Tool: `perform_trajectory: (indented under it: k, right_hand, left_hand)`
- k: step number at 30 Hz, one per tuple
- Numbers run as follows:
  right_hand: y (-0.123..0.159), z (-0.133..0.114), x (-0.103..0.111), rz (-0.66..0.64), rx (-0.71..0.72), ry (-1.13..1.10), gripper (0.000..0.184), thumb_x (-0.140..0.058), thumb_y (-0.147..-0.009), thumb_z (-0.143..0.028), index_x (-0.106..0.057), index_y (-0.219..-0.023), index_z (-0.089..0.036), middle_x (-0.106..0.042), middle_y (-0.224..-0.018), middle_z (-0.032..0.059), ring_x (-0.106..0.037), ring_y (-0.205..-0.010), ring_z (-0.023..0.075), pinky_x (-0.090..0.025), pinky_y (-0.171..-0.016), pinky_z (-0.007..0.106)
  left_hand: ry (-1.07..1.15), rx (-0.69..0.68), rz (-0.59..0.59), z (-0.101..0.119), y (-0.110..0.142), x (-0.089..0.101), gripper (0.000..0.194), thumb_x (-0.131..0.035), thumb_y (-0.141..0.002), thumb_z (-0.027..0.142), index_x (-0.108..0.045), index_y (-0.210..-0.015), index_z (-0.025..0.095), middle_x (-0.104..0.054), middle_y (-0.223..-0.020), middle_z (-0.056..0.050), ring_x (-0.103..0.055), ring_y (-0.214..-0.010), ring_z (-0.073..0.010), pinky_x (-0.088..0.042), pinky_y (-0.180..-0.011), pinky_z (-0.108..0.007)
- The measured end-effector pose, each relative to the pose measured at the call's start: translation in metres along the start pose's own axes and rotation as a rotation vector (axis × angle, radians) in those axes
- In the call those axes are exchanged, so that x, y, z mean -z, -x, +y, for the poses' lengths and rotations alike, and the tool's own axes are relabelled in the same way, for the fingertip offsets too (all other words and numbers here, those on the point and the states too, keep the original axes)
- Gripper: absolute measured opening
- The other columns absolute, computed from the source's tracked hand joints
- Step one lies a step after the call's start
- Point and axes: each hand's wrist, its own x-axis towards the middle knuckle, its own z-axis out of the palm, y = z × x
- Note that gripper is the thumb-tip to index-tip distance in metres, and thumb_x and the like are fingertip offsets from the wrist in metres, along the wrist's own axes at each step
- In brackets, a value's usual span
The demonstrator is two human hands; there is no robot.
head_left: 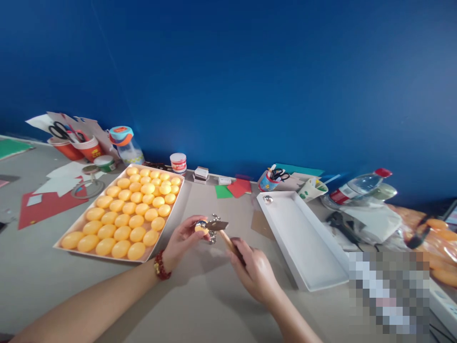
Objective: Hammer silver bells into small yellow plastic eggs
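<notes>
My left hand [184, 236] pinches an orange ball [201, 229] with a shiny silver part on its upper side. My right hand [252, 264] is wrapped round the wooden handle of a small hammer [217, 226]. The hammer's dark metal head overlaps the ball's right side; I cannot tell whether they touch. Small shiny metal pieces [213, 237] show just behind and below the hammer head. To the left of my left hand, a shallow box [57, 245] holds rows of orange balls [122, 219]. On the right stands a long white tray [303, 247] with a silver piece [267, 199] in its far corner.
Cups with scissors [87, 147], a water bottle [125, 145] and a small tub [178, 163] line the back left. A pen cup [268, 181] and a red-capped bottle [360, 186] stand at the back right. Bagged orange balls [441, 243] lie far right, before a blue wall [228, 85].
</notes>
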Motion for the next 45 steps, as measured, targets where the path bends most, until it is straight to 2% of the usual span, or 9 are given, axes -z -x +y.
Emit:
perform_trajectory:
  k: [5,12,17,23,28,33,37,42,45]
  right_hand:
    - [0.0014,0.0020,0.0008,0.044,-0.015,-0.043,0.014,-0.037,-0.098,-0.028,-0.049,-0.097,-0.020,-0.051,-0.059,-0.0037,-0.050,-0.047,0.0157,-0.031,-0.049,0.024]
    - [0.0026,0.0035,-0.0029,0.062,0.026,-0.010,0.016,-0.039,-0.098,-0.029,-0.049,-0.103,-0.019,-0.051,-0.059,-0.0039,-0.051,-0.046,0.0158,-0.031,-0.050,0.025]
    - [0.0001,0.0012,-0.0028,0.011,0.011,0.006,0.015,-0.038,-0.098,-0.028,-0.051,-0.098,-0.020,-0.048,-0.054,-0.0053,-0.051,-0.045,0.0165,-0.029,-0.047,0.025]
    - [0.0010,0.0009,-0.0024,0.065,0.013,-0.014,0.015,-0.037,-0.098,-0.028,-0.050,-0.099,-0.019,-0.052,-0.057,-0.0045,-0.051,-0.045,0.0155,-0.030,-0.047,0.024]
    - [0.0000,-0.0022,-0.0008,0.027,0.034,0.020,0.015,-0.038,-0.097,-0.027,-0.051,-0.098,-0.019,-0.053,-0.054,-0.0042,-0.052,-0.043,0.0162,-0.029,-0.047,0.025]
    - [0.0005,-0.0029,0.0008,0.073,0.011,0.009,0.015,-0.037,-0.097,-0.028,-0.050,-0.099,-0.019,-0.054,-0.057,-0.0029,-0.052,-0.044,0.0159,-0.030,-0.048,0.025]
    - [0.0005,-0.0021,-0.0004,0.004,0.013,0.029,0.015,-0.037,-0.097,-0.026,-0.050,-0.097,-0.020,-0.052,-0.055,-0.0038,-0.051,-0.044,0.0164,-0.028,-0.047,0.026]
    - [0.0015,-0.0014,-0.0008,0.065,0.004,-0.026,0.012,-0.036,-0.097,-0.026,-0.047,-0.097,-0.020,-0.050,-0.057,-0.0045,-0.050,-0.044,0.0157,-0.029,-0.048,0.025]
    - [0.0018,-0.0013,-0.0025,0.054,0.002,-0.025,0.012,-0.036,-0.097,-0.026,-0.047,-0.096,-0.021,-0.051,-0.058,-0.0042,-0.050,-0.045,0.0158,-0.030,-0.048,0.025]
  left_hand:
    - [0.078,0.057,-0.004,0.0034,0.0002,-0.0023,0.030,-0.070,-0.083,0.027,-0.063,-0.112,0.020,-0.070,-0.086,-0.003,-0.069,-0.077,-0.0179,-0.058,-0.078,-0.037]
    - [0.100,0.048,0.006,0.0027,-0.0004,-0.0001,0.029,-0.069,-0.083,0.027,-0.064,-0.111,0.021,-0.068,-0.091,-0.003,-0.070,-0.078,-0.0182,-0.058,-0.076,-0.037]
    - [0.132,0.072,-0.013,0.0026,0.0006,-0.0005,0.030,-0.070,-0.084,0.028,-0.063,-0.112,0.020,-0.071,-0.087,-0.004,-0.070,-0.079,-0.0192,-0.058,-0.079,-0.039]
    - [0.127,0.063,0.007,0.0026,0.0010,-0.0018,0.030,-0.070,-0.083,0.027,-0.064,-0.111,0.020,-0.071,-0.089,-0.004,-0.070,-0.079,-0.0198,-0.058,-0.077,-0.039]
    - [0.117,0.068,0.000,0.0027,0.0010,-0.0012,0.029,-0.070,-0.084,0.026,-0.064,-0.112,0.020,-0.072,-0.086,-0.004,-0.070,-0.079,-0.0194,-0.058,-0.079,-0.040]
    - [0.100,0.052,-0.004,0.0034,0.0014,-0.0020,0.031,-0.070,-0.083,0.026,-0.064,-0.112,0.019,-0.072,-0.083,-0.004,-0.070,-0.077,-0.0193,-0.058,-0.078,-0.040]
    - [0.115,0.064,0.011,0.0026,0.0007,-0.0020,0.032,-0.071,-0.083,0.028,-0.064,-0.113,0.019,-0.073,-0.089,-0.005,-0.071,-0.079,-0.0202,-0.058,-0.080,-0.041]
    - [0.106,0.033,-0.003,0.0022,0.0002,-0.0011,0.030,-0.070,-0.084,0.026,-0.064,-0.113,0.020,-0.072,-0.088,-0.003,-0.071,-0.080,-0.0195,-0.058,-0.080,-0.039]
    - [0.101,0.032,-0.002,0.0029,0.0010,-0.0009,0.030,-0.070,-0.084,0.025,-0.065,-0.113,0.021,-0.072,-0.092,-0.004,-0.072,-0.083,-0.0199,-0.059,-0.081,-0.038]
